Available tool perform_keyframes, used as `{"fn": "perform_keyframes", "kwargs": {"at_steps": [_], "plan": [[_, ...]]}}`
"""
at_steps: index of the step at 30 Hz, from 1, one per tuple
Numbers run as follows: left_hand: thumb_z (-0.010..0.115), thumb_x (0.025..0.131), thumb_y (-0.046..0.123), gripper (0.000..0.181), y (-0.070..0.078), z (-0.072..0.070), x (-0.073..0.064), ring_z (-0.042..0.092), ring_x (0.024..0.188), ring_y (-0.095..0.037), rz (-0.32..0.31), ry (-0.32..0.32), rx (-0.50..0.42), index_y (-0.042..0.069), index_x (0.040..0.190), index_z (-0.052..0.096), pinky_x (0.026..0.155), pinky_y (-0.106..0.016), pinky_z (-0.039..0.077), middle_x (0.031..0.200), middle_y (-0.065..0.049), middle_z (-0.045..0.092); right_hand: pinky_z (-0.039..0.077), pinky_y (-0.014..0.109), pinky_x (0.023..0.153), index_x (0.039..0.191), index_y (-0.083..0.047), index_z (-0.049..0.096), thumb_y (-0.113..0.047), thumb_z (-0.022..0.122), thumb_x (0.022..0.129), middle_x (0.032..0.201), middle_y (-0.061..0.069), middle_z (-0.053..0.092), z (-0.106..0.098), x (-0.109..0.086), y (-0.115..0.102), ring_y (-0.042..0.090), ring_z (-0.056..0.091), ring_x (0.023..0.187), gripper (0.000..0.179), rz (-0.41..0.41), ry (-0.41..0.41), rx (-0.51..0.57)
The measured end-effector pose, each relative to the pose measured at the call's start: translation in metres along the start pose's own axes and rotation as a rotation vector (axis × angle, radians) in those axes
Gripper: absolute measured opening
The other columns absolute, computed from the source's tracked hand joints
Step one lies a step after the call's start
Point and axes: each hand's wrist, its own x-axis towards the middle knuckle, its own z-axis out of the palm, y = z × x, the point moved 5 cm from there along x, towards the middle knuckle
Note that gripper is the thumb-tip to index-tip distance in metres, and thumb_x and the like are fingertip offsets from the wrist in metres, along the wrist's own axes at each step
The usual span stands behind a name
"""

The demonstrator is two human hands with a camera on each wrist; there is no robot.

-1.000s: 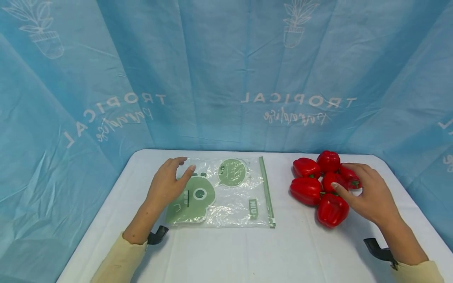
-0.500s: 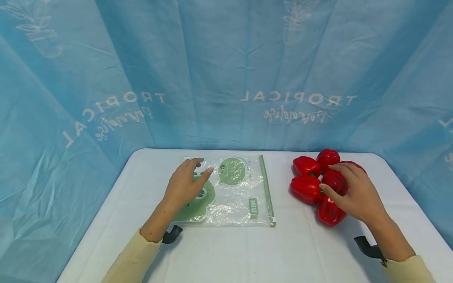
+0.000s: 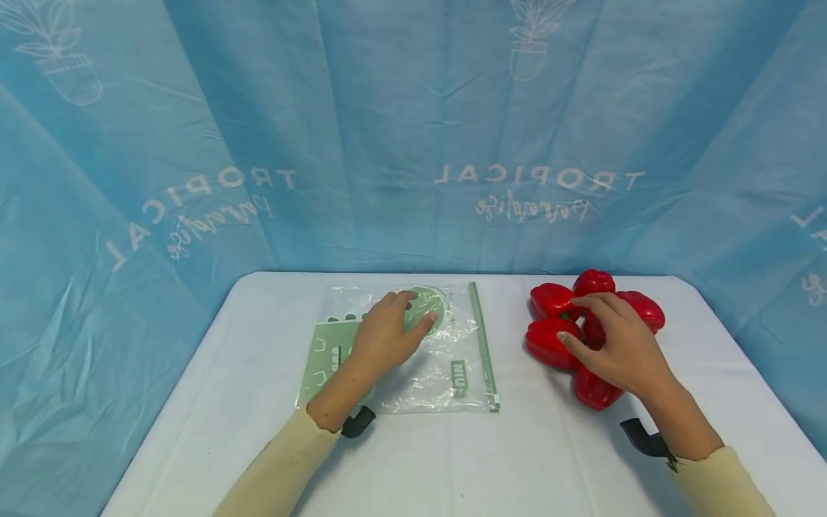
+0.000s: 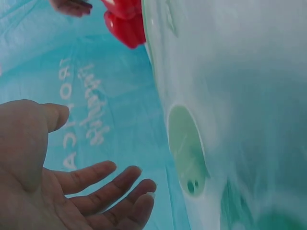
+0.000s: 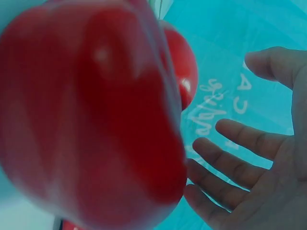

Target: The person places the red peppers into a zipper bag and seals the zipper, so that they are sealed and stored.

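Observation:
Six-odd glossy red bell peppers would be too exact, so several red bell peppers (image 3: 549, 345) lie bunched on the right of the table. Over this bunch hangs my right hand (image 3: 614, 348), fingers and thumb spread apart and holding nothing; it hides part of the middle peppers. The right wrist view has one large bell pepper (image 5: 91, 120) close up beside the fingers. My left hand (image 3: 390, 337) hovers over a clear zip bag (image 3: 420, 388) with green cartoon prints, lying flat. Its thumb stands apart from relaxed fingers (image 4: 115, 191), and the palm holds nothing.
A white cloth covers the table (image 3: 413, 467). Behind it hangs a blue curtain (image 3: 388, 143) with white lettering. The bag's green zip strip (image 3: 484, 345) faces the peppers. A black wrist mount (image 3: 646, 438) sits below the right hand.
My left hand has moved right across the bag, from its left end to the middle. My right hand has shifted left over the peppers. Bag and peppers lie about where they were.

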Motion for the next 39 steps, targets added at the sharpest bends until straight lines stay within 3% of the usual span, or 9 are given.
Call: {"fn": "perform_keyframes", "kwargs": {"at_steps": [8,18,25,33,39], "plan": [[0.061,0.103,0.054,0.064,0.025,0.022,0.006,0.063,0.126,-0.033,0.038,-0.058,-0.022,0.005,0.145,0.060,0.100,-0.052,0.055,0.140,-0.015,0.063,0.062,0.062,0.073,0.137,-0.005,0.060,-0.022,0.100,0.066,0.131,0.018,0.060,0.007,0.008,-0.010,0.035,0.059,0.109,0.084,-0.003,-0.033,-0.011],[0.064,0.100,0.057,0.067,0.052,0.055,0.020,0.067,0.105,-0.028,0.024,-0.072,0.035,0.005,0.141,0.063,0.086,-0.044,0.059,0.123,-0.015,0.065,0.062,0.059,0.072,0.135,-0.004,0.062,-0.019,0.100,0.062,0.127,0.017,0.061,0.012,0.007,-0.009,0.035,0.058,0.107,0.084,-0.020,-0.070,-0.053],[0.066,0.098,0.060,0.073,0.059,0.076,0.025,0.064,0.104,-0.028,-0.012,-0.097,0.098,0.001,0.140,0.061,0.081,-0.041,0.059,0.120,-0.016,0.061,0.061,0.066,0.079,0.138,-0.003,0.062,-0.023,0.101,0.062,0.132,0.022,0.060,0.016,0.007,-0.008,0.044,0.057,0.119,0.088,-0.008,-0.135,-0.078],[0.072,0.095,0.057,0.080,0.069,0.089,0.027,0.057,0.113,-0.033,-0.043,-0.142,0.104,-0.006,0.141,0.054,0.095,-0.041,0.054,0.124,-0.021,0.056,0.061,0.065,0.078,0.141,-0.004,0.060,-0.027,0.104,0.059,0.134,0.024,0.058,0.022,0.007,-0.006,0.048,0.055,0.122,0.096,0.045,-0.219,-0.091],[0.077,0.091,0.056,0.081,0.069,0.099,0.029,0.054,0.111,-0.031,-0.046,-0.155,0.119,-0.006,0.138,0.054,0.093,-0.039,0.053,0.121,-0.019,0.055,0.062,0.063,0.078,0.139,-0.005,0.061,-0.027,0.104,0.058,0.134,0.022,0.058,0.026,0.005,-0.008,0.047,0.055,0.123,0.094,0.032,-0.243,-0.083]]}}
